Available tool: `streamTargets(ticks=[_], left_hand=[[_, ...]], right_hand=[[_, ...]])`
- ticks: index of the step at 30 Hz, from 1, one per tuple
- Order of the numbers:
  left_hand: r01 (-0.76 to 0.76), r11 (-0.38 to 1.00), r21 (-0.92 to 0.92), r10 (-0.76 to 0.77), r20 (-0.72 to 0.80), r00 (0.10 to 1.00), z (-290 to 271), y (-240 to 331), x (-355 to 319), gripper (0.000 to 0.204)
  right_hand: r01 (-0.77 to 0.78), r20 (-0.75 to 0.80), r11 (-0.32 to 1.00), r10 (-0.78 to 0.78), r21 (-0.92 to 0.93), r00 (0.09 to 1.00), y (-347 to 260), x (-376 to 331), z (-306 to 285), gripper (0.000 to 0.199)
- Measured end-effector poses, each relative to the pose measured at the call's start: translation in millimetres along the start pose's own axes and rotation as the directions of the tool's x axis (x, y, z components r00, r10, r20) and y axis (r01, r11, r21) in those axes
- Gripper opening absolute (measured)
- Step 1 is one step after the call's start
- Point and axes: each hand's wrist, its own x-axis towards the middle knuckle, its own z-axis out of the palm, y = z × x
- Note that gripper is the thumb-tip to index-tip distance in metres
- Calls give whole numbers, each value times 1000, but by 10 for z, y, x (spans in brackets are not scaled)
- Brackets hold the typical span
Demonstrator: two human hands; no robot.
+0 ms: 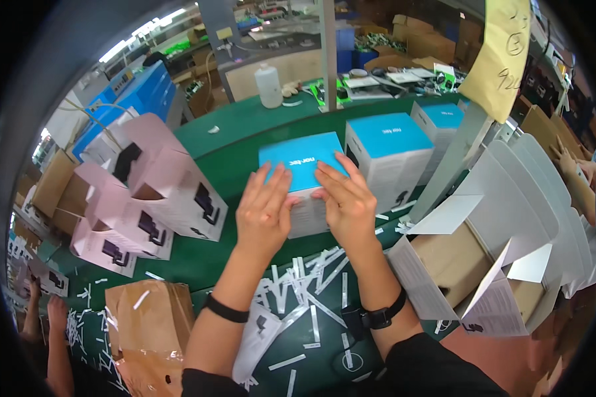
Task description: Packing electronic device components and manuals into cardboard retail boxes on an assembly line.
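A white carton with a bright blue top [311, 144] stands upright before me on the green bench. My left hand [263, 210] rests on the left of its front top edge, fingers stretched over the blue panel. On the other side of that edge lies my right hand [348, 202], its fingers also extended on the top and its thumb against the front face. Neither hand is wrapped round anything. A matching blue-topped carton [389, 137] stands just to the right, with another such carton [442, 116] behind it. The lower front of my carton is partly covered by my hands.
Several open pinkish cartons [185, 192] stand at the left. Paper strips [314, 321] litter the near bench beside a brown paper bag [149, 317]. Open grey-white cartons [457, 258] lie right, by a metal post [444, 169]. A bottle [268, 86] stands behind. Another person's hand [57, 313] works far left.
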Motion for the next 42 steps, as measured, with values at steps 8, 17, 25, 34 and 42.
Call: streamTargets(ticks=[8,17,25,34,42], left_hand=[[147,985,-86,-138,101,985,169,257,219,40],[280,925,257,-370,443,817,-1137,822,10,85],[198,699,687,-671,535,514,-1876,1521,-2056,100],[455,763,460,-646,526,553,-2107,1558,-1832,91],[356,785,507,-604,500,620,-1956,1201,-2052,74]], right_hand=[[-5,65,959,24,-284,998,-262,47,-497,31],[-19,208,534,361,-845,909,-1319,-126,-1834,36],[141,414,919,26,-368,910,-1744,146,-1527,27],[345,463,937,-329,54,823,-1465,819,-103,15],[474,611,874,-318,-107,725,-980,543,227,16]])
